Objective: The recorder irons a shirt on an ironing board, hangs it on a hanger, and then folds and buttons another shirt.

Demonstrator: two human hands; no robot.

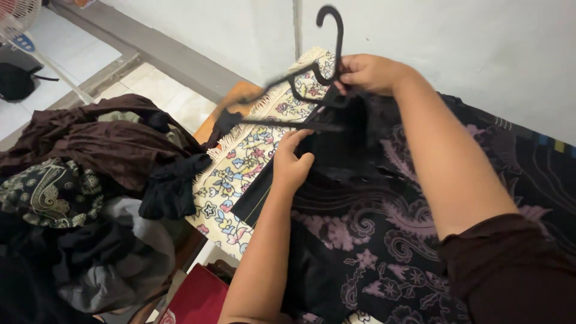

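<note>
1. Landmark: black garment with pale purple paisley print (384,240), spread on the bed.
2. Left hand (292,161) pinches the garment's dark upper edge.
3. Right hand (371,73), beyond it, grips the black plastic hanger (312,78), fingers closed.
4. Step judged: hanging; the hanger arm next needs threading into the garment's opening.
5. Left of the garment: heaped dark clothes (90,180).
</note>
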